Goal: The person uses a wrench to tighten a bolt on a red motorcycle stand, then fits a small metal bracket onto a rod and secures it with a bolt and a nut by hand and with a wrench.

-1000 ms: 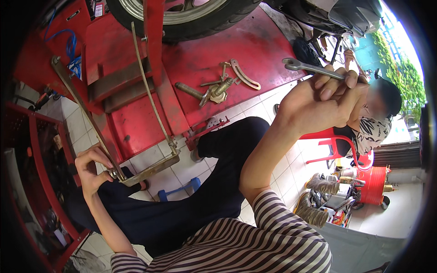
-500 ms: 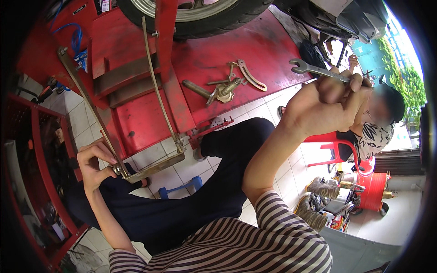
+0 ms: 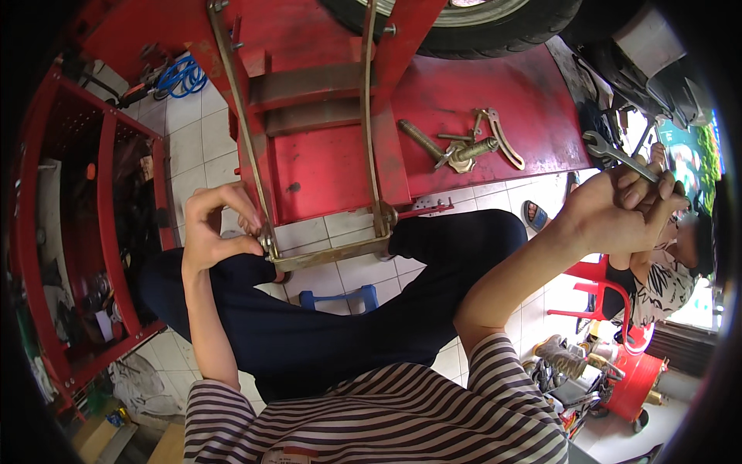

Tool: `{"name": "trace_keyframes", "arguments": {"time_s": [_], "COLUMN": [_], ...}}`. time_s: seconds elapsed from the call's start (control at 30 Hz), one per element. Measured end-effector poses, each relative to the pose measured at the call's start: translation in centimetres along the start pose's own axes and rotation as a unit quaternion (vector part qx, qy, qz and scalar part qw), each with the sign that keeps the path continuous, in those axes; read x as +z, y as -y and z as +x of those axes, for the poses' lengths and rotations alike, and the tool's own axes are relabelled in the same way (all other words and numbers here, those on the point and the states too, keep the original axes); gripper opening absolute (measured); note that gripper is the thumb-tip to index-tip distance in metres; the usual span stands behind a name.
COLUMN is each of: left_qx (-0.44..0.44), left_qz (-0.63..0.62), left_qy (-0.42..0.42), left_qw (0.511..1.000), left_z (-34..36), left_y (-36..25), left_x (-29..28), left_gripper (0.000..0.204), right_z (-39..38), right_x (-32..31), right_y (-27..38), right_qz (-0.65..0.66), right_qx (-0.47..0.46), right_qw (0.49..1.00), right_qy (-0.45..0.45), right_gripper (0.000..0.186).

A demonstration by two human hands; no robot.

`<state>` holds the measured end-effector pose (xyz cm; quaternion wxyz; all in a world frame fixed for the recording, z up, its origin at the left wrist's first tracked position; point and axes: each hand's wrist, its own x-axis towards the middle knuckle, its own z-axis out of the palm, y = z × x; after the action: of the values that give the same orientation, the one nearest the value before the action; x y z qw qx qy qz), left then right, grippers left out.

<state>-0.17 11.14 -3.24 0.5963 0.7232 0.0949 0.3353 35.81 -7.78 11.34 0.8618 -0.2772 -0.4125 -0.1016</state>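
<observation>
A flat metal U-shaped frame [image 3: 328, 254] hangs from a red stand, its crossbar level over my knees. My left hand [image 3: 210, 228] is at the crossbar's left corner, thumb and fingertips closed around a small bolt end [image 3: 267, 243] there; the fingers partly hide it. Held out to the right, my right hand [image 3: 618, 207] is closed around an open-end wrench [image 3: 616, 155], well apart from the frame. The wrench's jaw points up and left, and the fingers cover its other end.
On the red platform [image 3: 433, 85] lie a threaded metal assembly [image 3: 464, 155] and a curved slotted bracket [image 3: 506, 141], below a tyre [image 3: 495, 35]. Red shelving [image 3: 116, 232] stands left. A blue stool [image 3: 338, 298] is between my legs. A person [image 3: 657, 278] sits right, near a red chair [image 3: 595, 290].
The view has swung left, so the platform and frame appear farther right. My left hand stays at the frame's corner, and my right hand still holds the wrench.
</observation>
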Motion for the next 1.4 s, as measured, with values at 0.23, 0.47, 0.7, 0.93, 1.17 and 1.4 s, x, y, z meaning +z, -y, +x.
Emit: {"name": "trace_keyframes", "arguments": {"time_s": [0.23,0.47,0.7,0.93,1.17,1.4], "left_qx": [0.015,0.037,0.035,0.01,0.018,0.004], "left_qz": [0.021,0.041,0.042,0.049,0.035,0.027], "left_qy": [0.012,0.035,0.044,0.046,0.043,0.009], "left_qw": [1.0,0.998,0.998,0.998,0.998,1.0], "left_z": [-0.3,0.1,-0.1,-0.2,0.1,-0.5], "left_y": [0.3,0.2,-0.1,-0.9,-0.3,-0.4], "left_x": [-0.3,-0.3,-0.4,-0.7,-0.5,-0.3], "left_gripper": [0.039,0.033,0.034,0.025,0.024,0.03], "right_z": [0.0,0.2,0.4,2.0,-10.0,-14.8], "right_x": [1.1,0.4,-0.1,-2.6,11.3,13.9], "right_y": [0.1,0.0,0.0,0.6,1.0,-1.2], "right_qz": [-0.008,-0.037,-0.022,0.062,-0.076,-0.017], "right_qx": [0.02,0.022,0.035,0.161,0.34,0.367], "right_qw": [0.999,0.999,0.999,0.981,0.891,0.841], "right_qy": [-0.03,-0.023,-0.013,0.085,0.293,0.398], "right_gripper": [0.029,0.025,0.027,0.029,0.026,0.013]}}
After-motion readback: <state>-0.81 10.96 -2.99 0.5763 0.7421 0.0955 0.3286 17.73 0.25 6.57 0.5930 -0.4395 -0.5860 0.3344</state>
